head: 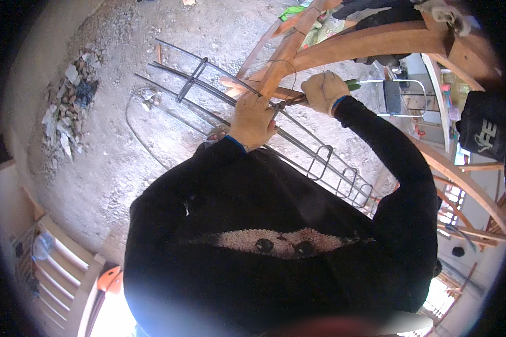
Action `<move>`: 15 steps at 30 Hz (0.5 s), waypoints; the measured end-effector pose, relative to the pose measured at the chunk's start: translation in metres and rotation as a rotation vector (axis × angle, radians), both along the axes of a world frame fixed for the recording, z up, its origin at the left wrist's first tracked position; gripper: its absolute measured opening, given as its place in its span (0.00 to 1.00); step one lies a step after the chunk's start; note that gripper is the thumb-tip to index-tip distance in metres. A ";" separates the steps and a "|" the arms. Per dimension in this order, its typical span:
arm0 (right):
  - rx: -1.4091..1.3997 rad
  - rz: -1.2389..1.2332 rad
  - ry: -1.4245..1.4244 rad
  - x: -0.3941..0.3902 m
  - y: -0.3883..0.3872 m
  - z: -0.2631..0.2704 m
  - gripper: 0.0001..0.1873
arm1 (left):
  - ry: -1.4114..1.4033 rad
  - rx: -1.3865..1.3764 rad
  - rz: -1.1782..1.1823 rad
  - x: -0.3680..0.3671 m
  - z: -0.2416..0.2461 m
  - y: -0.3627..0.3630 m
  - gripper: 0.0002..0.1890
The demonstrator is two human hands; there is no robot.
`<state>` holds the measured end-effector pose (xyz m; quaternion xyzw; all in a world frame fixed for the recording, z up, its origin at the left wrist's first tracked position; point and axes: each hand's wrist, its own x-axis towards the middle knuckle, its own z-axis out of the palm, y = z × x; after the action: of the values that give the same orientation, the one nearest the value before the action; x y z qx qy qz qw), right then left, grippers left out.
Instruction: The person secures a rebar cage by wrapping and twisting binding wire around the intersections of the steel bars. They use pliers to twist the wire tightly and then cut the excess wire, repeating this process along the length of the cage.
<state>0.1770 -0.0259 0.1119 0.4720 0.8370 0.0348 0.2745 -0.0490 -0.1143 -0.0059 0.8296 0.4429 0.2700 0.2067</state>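
Observation:
A rebar cage [192,80] of long steel bars and rectangular stirrups runs slantwise in front of me. My left hand [252,122], in a beige work glove, is closed around its bars near the middle. My right hand [325,93], gloved too, grips a pair of pincers [296,100] with green handles, partly hidden by the fist. Their jaws are at a stirrup joint just right of my left hand; whether they bite on wire is unclear. A thin tie wire [295,78] curves up from that joint.
Sawn timber trestle pieces [278,78] stand right behind the cage, and a curved-looking beam [371,40] crosses beyond. A rubble heap [63,118] lies on the rough floor at left. A metal-framed chair [391,97] is at right; a slatted wooden piece [61,269] is at lower left.

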 end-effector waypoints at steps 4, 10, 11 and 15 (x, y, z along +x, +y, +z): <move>-0.175 -0.041 -0.128 -0.019 0.019 0.010 0.15 | -0.102 -0.123 0.033 -0.003 0.004 0.010 0.13; -0.165 -0.032 -0.171 -0.024 0.027 0.012 0.20 | -0.249 -0.042 0.301 -0.031 0.008 0.047 0.16; -0.128 -0.013 -0.169 -0.024 0.025 0.010 0.21 | -0.261 -0.106 0.271 -0.037 0.010 0.051 0.17; -0.245 -0.044 -0.206 -0.022 0.031 0.004 0.22 | -0.264 -0.116 0.175 -0.034 0.021 0.036 0.21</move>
<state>0.1550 0.0053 0.1154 0.4472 0.7917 -0.0255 0.4154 -0.0831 -0.0782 0.0151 0.7319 0.4975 0.3675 0.2861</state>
